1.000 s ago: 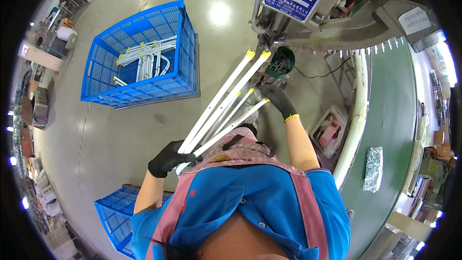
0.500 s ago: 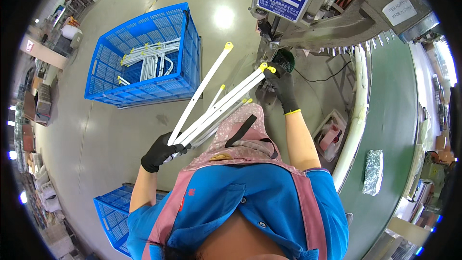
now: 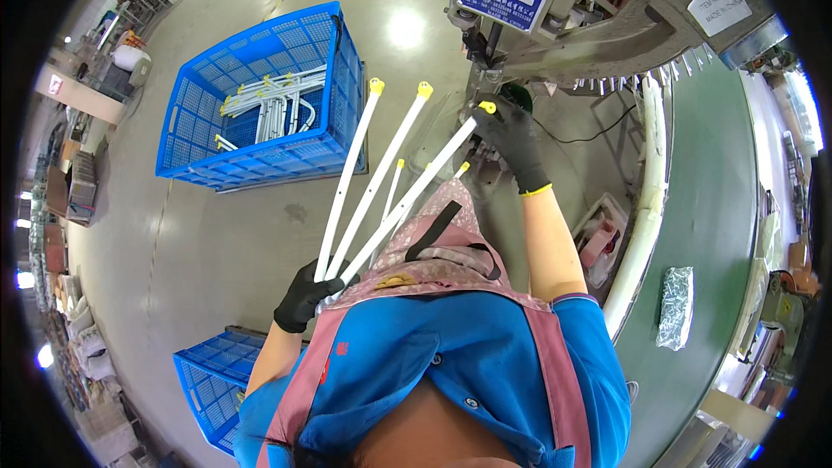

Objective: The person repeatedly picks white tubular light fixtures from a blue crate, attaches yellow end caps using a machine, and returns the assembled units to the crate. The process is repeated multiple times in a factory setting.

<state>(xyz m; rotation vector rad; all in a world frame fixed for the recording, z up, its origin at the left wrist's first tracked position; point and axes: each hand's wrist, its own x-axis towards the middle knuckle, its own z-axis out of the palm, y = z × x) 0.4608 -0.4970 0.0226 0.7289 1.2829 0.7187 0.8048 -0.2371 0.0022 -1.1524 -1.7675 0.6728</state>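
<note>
In a black glove, my left hand (image 3: 305,295) is closed round the lower ends of several white metal tubes (image 3: 351,165), which fan out upward. Yellow flattened tips with holes cap their far ends. My right hand (image 3: 513,143), also gloved in black, grips the rightmost tube (image 3: 425,182) near its yellow tip (image 3: 487,107), just under the machine's head. Two long tubes stand apart to the left of that one. Shorter yellow-tipped pieces show behind them, over my pink apron (image 3: 442,243).
A grey machine (image 3: 589,52) with a blue plate stands ahead on the right. To the left, a blue crate (image 3: 260,169) holds more white tubes; another blue crate (image 3: 204,381) sits nearer. A green bench (image 3: 706,208) with a clear packet (image 3: 675,308) runs along the right.
The tubes have spread apart, with the middle one swinging left away from my right hand. My left hand has shifted slightly right and nearer to me. My right hand keeps hold of one tube.
</note>
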